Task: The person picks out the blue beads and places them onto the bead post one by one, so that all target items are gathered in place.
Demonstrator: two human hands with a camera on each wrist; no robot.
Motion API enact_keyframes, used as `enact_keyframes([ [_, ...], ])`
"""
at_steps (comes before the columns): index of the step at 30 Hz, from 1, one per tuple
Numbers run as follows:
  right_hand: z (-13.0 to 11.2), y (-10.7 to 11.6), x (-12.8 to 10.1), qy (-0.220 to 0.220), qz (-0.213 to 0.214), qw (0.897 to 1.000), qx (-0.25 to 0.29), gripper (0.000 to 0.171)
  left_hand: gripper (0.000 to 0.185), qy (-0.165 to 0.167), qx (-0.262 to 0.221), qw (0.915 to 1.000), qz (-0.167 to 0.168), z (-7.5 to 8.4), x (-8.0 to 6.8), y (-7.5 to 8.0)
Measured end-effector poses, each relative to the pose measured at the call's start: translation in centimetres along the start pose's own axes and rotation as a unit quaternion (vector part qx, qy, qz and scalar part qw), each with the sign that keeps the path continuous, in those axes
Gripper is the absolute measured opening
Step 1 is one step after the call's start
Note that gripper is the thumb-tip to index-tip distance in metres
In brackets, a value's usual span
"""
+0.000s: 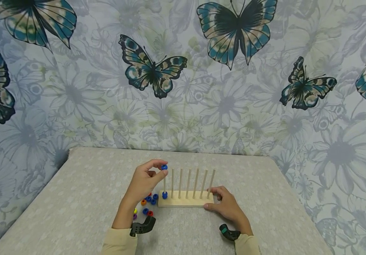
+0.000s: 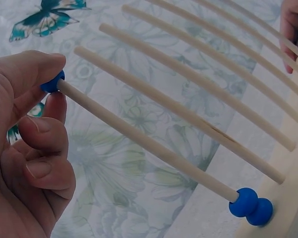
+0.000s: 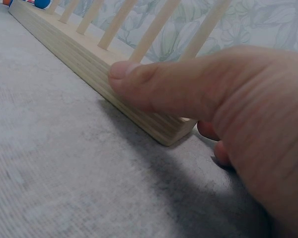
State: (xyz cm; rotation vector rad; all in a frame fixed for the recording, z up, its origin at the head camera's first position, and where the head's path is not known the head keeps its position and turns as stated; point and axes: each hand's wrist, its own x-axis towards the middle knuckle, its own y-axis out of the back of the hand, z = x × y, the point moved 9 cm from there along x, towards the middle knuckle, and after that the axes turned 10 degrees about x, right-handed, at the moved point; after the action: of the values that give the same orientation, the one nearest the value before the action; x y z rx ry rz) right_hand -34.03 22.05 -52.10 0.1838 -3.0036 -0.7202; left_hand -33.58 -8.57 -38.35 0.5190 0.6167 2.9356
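A wooden base (image 1: pixel 184 203) (image 3: pixel 79 54) with several upright pegs stands on the grey table. My left hand (image 1: pixel 145 180) (image 2: pixel 30 144) pinches a blue bead (image 1: pixel 164 166) (image 2: pixel 51 83) at the tip of the leftmost peg (image 1: pixel 165 180) (image 2: pixel 149 144). Two blue beads (image 1: pixel 164 194) (image 2: pixel 251 204) sit at that peg's foot. My right hand (image 1: pixel 224 204) (image 3: pixel 198 94) grips the base's right end, thumb on its front face.
Loose beads (image 1: pixel 148 205) in blue, orange, red, yellow and purple lie left of the base. The other pegs (image 1: pixel 195 183) are bare. The table (image 1: pixel 74 198) meets a butterfly-patterned wall (image 1: pixel 183 71) behind it.
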Motion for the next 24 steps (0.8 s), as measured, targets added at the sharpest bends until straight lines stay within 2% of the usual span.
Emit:
enact_keyframes([
  [12,0.16,-0.07,0.07,0.003,-0.001,1.000,0.006,0.056,0.022,0.009,0.014,0.9998,-0.007,-0.56,0.04,-0.13],
  [24,0.24,-0.08,0.03,-0.002,0.000,1.000,-0.002,0.056,0.024,0.019,0.009,0.9997,-0.011,-0.61,-0.06,-0.02],
])
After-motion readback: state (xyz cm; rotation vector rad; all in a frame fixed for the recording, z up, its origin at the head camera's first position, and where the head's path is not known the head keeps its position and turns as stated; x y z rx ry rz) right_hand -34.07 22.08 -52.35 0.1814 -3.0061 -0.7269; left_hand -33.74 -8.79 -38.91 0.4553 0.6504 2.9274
